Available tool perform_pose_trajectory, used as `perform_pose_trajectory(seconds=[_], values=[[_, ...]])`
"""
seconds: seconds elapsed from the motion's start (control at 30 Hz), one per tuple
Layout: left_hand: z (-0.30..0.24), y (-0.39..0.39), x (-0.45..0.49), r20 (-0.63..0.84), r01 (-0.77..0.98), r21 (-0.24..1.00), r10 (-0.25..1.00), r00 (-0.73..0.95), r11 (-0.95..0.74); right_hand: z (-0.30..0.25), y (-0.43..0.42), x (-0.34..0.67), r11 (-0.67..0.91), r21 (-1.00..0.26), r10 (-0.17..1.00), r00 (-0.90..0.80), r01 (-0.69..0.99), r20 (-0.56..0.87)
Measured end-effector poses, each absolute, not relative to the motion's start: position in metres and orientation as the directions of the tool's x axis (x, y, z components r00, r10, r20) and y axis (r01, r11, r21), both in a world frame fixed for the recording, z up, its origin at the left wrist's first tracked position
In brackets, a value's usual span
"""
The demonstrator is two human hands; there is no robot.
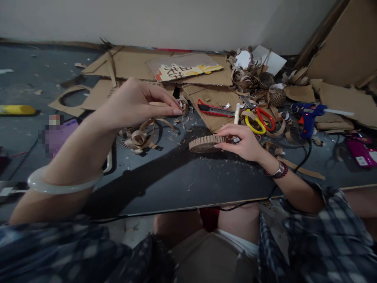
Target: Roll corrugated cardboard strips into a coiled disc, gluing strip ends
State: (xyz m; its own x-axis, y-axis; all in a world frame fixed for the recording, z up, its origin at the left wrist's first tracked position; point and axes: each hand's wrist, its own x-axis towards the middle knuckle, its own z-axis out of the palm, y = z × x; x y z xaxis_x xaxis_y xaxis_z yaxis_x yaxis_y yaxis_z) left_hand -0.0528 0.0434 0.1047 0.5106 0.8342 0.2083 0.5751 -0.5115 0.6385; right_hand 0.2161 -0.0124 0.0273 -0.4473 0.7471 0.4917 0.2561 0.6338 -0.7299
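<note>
My right hand (240,141) grips a coiled disc of corrugated cardboard (204,144) by its right side, thumb below and fingers on the rim. The disc is tilted just above the table, its ridged edge showing. My left hand (141,100) is raised to the left of the disc, thumb and forefinger pinched together. A small brownish, whitish bit shows at those fingertips; whether it is held or lies behind them is unclear. Beyond the right hand lie a red box cutter (216,109) and scissors with red and yellow handles (259,121).
Curled cardboard strips (140,137) lie below my left hand. A blue glue gun (309,118) with its cord is at the right, near a magenta device (362,149). Cardboard sheets (129,65) and a scrap heap line the back. A yellow marker-like object (17,109) lies far left.
</note>
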Motion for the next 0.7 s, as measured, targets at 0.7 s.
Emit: perform_pose_trajectory(seconds=[0.7], values=[[0.1082,0.039,-0.0498,0.188,0.545,0.677,0.832,0.521,-0.494,0.0272,-0.0128,0.2162,0.64,-0.722,0.745,-0.444,0.265,0.498]])
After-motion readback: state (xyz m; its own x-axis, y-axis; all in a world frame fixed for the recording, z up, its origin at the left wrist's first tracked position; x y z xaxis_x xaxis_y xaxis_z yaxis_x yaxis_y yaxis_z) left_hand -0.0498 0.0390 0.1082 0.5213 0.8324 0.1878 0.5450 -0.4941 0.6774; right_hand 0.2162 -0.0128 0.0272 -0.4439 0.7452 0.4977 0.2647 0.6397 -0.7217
